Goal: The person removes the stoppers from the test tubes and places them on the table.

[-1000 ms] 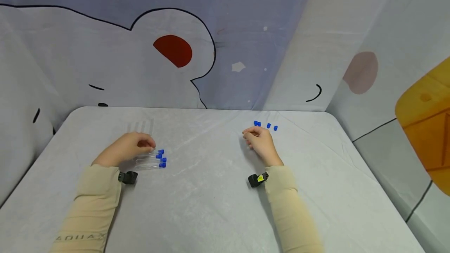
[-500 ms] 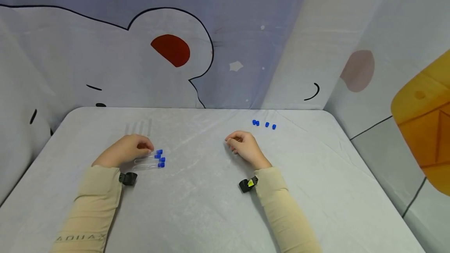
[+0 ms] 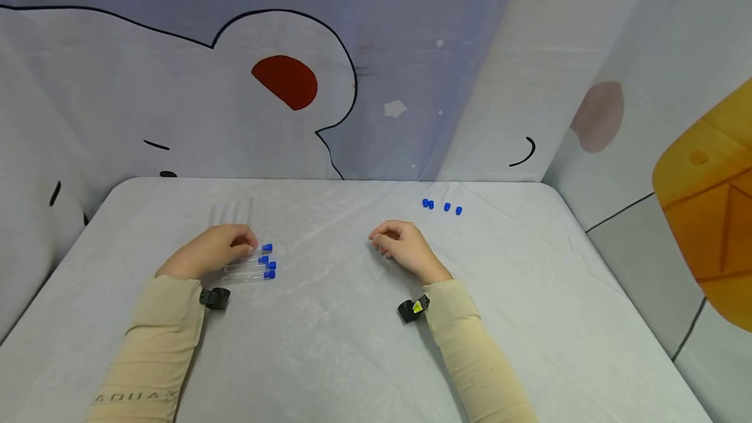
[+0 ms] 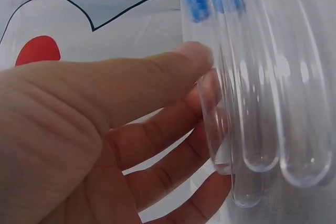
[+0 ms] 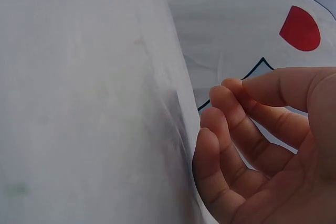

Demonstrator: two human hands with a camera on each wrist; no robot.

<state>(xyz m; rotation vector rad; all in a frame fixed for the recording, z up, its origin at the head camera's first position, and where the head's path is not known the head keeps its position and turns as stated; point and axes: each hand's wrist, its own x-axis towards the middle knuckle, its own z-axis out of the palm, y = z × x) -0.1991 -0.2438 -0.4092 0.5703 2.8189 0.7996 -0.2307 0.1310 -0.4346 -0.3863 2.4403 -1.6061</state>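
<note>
right hand (image 3: 402, 248) moved left; capped tubes (image 3: 249, 266) point right.

Bare table (image 3: 329, 331) between hands; capped tubes (image 3: 249, 266) left, loose caps (image 3: 440, 206) far right, apparently unobstructed.

Head view downward over table (image 3: 352, 344) (wrist views close-up)

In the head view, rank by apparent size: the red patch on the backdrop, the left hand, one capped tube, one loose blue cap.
Largest to smallest as they look:
1. Red patch
2. Left hand, close to the patch, and nearer the camera, so this order is unsure
3. Capped tube
4. Loose blue cap, clearly smallest
</note>
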